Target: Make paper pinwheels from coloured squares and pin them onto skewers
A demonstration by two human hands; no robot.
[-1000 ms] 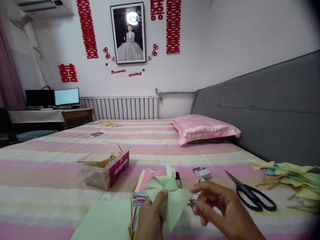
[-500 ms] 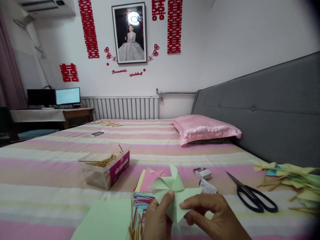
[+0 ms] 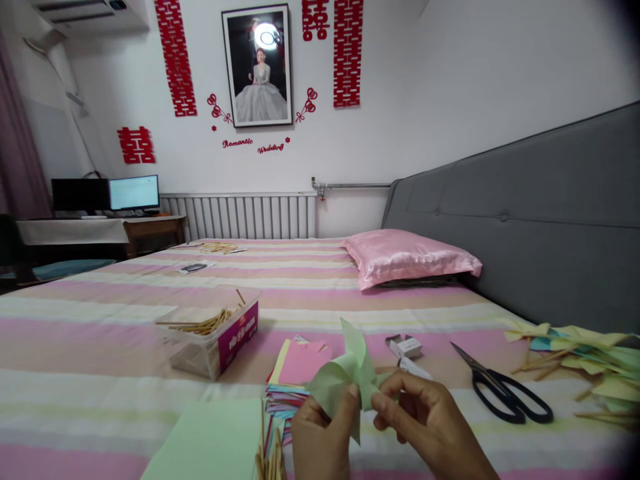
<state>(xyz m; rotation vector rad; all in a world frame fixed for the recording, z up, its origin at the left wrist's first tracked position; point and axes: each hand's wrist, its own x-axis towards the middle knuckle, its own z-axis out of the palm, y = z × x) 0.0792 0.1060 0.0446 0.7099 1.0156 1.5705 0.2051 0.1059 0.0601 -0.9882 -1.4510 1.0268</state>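
A light green paper pinwheel [image 3: 356, 357] is held up between both hands, with some of its blades curled toward the centre. My left hand [image 3: 325, 433] is closed on it, thumb pressed near the middle. With thumb and fingers, my right hand [image 3: 425, 420] pinches a blade on the right side. Just behind my left hand lies a stack of coloured paper squares [image 3: 303, 363], pink and yellow on top. Light green paper sheets [image 3: 210, 437] and a bundle of thin wooden sticks [image 3: 271, 460] lie to the left.
A clear plastic box [image 3: 215, 340] of sticks stands at left. Black-handled scissors [image 3: 505, 390] lie right, beside finished paper pinwheels [image 3: 590, 353] on sticks. Small white boxes [image 3: 404, 345] sit behind my right hand. Farther back is a pink pillow [image 3: 410, 257] on the striped bed.
The right-hand blade, flat before, is now bent in toward the pinwheel's centre by my right hand. My left thumb has shifted slightly right.
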